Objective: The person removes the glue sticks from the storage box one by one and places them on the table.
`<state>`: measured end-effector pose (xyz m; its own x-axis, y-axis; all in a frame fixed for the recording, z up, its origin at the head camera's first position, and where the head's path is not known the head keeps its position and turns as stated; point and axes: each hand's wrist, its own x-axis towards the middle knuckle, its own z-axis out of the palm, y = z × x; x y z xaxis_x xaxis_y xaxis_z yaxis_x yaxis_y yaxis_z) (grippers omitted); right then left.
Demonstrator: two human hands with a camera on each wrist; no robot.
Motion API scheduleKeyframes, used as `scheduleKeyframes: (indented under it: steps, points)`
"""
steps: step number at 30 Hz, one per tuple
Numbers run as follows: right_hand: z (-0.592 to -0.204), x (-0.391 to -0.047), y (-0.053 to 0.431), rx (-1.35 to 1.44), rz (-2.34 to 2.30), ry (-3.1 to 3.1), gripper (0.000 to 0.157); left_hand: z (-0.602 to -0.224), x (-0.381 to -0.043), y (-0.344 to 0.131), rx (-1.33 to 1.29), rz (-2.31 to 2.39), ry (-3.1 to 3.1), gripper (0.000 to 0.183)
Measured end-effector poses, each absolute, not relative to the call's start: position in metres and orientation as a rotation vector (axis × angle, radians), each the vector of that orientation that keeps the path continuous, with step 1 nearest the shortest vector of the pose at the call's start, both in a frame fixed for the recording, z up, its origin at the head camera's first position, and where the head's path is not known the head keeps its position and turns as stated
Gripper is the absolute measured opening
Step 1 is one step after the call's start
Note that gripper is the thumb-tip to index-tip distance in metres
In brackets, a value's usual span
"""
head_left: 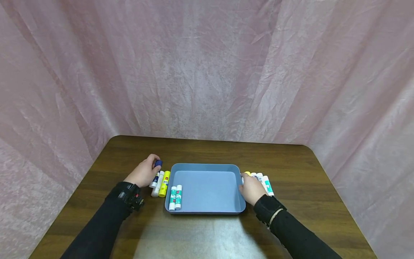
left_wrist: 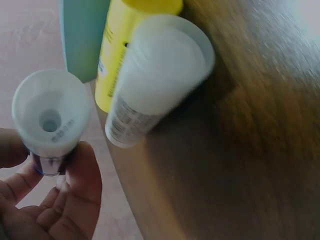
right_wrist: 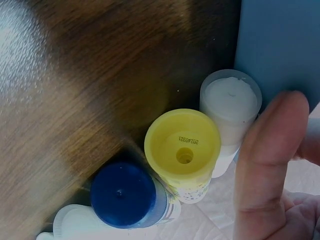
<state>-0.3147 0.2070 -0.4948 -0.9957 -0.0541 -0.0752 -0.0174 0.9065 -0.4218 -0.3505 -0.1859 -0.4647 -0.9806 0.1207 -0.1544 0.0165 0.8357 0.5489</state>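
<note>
In the head view my left hand (head_left: 144, 173) grips a glue stick with a dark blue cap (head_left: 158, 163), left of a blue tray (head_left: 207, 211). The left wrist view shows this stick's white hollow base (left_wrist: 50, 120) between thumb and fingers. Beside it lie a white glue stick (left_wrist: 160, 70) and a yellow glue stick (left_wrist: 112, 60). My right hand (head_left: 252, 189) is at the tray's right edge. In the right wrist view its thumb (right_wrist: 272, 150) appears straight, beside a white translucent-ended glue stick (right_wrist: 231, 100); contact is unclear.
Two white-and-teal glue sticks (head_left: 175, 198) lie inside the tray at its left. Right of the tray are a yellow glue stick (right_wrist: 182, 145), a blue-ended one (right_wrist: 122, 195) and a white-and-teal one (head_left: 268, 185). A pink curtain (head_left: 207, 72) hangs behind the wooden table (head_left: 207, 151).
</note>
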Motion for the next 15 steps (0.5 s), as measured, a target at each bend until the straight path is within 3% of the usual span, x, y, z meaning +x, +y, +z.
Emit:
scheduleKeyframes:
  steps: [15]
  points:
    - [-0.495,-0.314,0.207,-0.049,-0.658,2.984,0.045,-0.474,-0.352,-0.198,-0.032,0.703,2.761,0.042]
